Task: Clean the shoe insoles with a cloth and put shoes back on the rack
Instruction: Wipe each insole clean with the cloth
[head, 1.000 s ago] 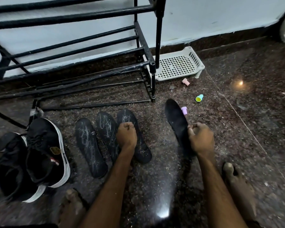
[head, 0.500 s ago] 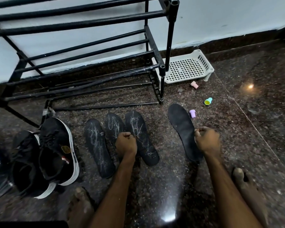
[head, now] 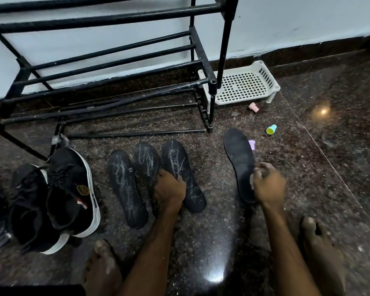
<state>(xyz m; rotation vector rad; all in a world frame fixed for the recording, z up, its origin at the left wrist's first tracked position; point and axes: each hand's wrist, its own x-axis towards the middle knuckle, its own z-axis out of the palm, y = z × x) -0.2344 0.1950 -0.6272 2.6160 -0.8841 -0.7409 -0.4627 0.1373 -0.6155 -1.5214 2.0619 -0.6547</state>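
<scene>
**Hands on the insoles, shoes off the rack**

The person sat on the dark stone floor (head: 329,178) with a bare foot at each near corner. Three chalk-streaked insoles (head: 126,189) lay side by side in the middle, toes pointing far, just near the black rack (head: 115,60). The left hand (head: 169,190) rested on the middle and right ones of the three, its fingers curled under. Whether it gripped either of them could not be told.

A lone insole (head: 238,159), plain and dark, lay apart to the right of that group. The right hand (head: 268,184), blurred, was clenched on the right edge of this insole at its near half, with the fingers (head: 263,167) wrapped over it.

Two black shoes (head: 73,189) with white soles stood on the floor at the left, close together, beside the rack's near left leg.

A white perforated tray (head: 271,82) sat on the floor against the far wall, right of the rack. Three small caps lay near it: pink (head: 253,107), teal (head: 271,129) and lilac (head: 252,144), the last touching the lone insole's far right edge.
</scene>
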